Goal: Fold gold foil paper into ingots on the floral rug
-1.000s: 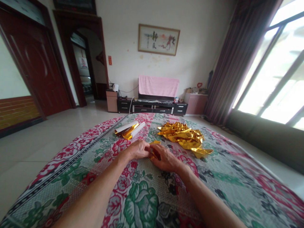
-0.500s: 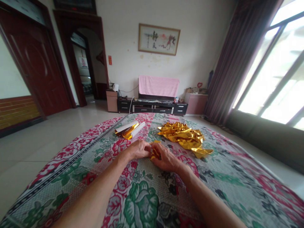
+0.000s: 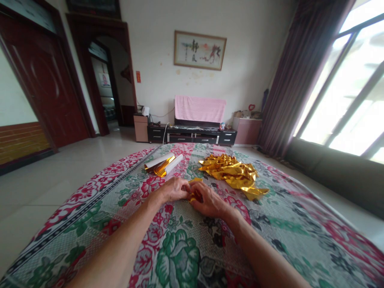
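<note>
Over the middle of the table, my left hand (image 3: 176, 189) and my right hand (image 3: 208, 201) meet around a small piece of gold foil paper (image 3: 196, 181). The fingers of both hands are closed on it, and much of the piece is hidden behind them. Beyond my right hand lies a heap of folded gold foil paper pieces (image 3: 231, 170), shiny and pointed at the ends. Past my left hand rests a loosely rolled stack of foil paper (image 3: 172, 165), white on the outside and gold inside.
A flowered tablecloth (image 3: 180, 256) in red, green and grey covers the round table. Behind it stands a low black cabinet (image 3: 207, 136) with a pink cloth (image 3: 200, 108) draped over something on it. A curtain (image 3: 285, 92) hangs beside the window at right.
My right fingers have shifted slightly on the gold foil paper, and less of it shows between my hands. The heap and the rolled stack have stayed in place.
</note>
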Demonstrator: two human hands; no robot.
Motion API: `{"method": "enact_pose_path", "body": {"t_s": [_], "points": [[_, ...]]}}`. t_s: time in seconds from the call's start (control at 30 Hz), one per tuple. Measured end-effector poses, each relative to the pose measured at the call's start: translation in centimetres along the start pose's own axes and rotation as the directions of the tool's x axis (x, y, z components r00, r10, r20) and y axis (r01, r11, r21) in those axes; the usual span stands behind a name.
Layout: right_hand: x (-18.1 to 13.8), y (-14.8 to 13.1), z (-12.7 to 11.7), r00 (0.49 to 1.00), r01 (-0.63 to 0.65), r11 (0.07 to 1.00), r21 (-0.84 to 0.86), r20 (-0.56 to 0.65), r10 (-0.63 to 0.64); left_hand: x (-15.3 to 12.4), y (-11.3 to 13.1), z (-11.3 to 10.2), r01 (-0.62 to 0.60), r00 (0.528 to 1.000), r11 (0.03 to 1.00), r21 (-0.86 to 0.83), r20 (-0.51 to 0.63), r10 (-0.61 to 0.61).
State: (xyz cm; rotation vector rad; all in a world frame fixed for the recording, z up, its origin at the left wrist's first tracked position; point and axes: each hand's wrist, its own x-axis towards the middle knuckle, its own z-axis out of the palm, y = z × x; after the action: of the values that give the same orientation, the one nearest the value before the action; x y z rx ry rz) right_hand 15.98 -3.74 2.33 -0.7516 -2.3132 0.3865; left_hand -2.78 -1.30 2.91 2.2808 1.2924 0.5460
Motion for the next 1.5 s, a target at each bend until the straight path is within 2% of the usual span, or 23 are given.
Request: {"method": "enact_pose_path", "body": {"t_s": [0.5, 0.7, 1.0, 1.33, 1.5], "points": [[0.1, 0.1, 0.0, 0.999, 0.025, 1.000, 0.007, 0.031, -0.025, 0.1, -0.1, 0.2, 0.005, 0.999, 1.000, 0.014, -0.033, -0.004], [0.1, 0.5, 0.1, 0.998, 0.030, 0.999, -0.013, 0.056, -0.029, 0.0, -0.2, 0.3, -0.029, 0.999, 0.999, 0.024, -0.039, 0.029], [0.0, 0.7, 0.0, 0.996, 0.050, 0.999, -0.012, 0.071, -0.049, -0.2, 0.1, -0.3, -0.035, 0.998, 0.993, 0.117, 0.056, 0.028], [0.0, 0.6, 0.0, 0.997, 0.057, 0.998, -0.035, 0.052, -0.055, -0.3, 0.7, -0.5, -0.005, 0.997, 0.992, 0.130, 0.071, -0.004], [0.0, 0.7, 0.0, 0.997, 0.072, 0.997, -0.017, 0.041, -0.071, -0.5, 0.7, -0.9, 0.010, 0.992, 0.996, 0.085, 0.126, -0.021]]}}
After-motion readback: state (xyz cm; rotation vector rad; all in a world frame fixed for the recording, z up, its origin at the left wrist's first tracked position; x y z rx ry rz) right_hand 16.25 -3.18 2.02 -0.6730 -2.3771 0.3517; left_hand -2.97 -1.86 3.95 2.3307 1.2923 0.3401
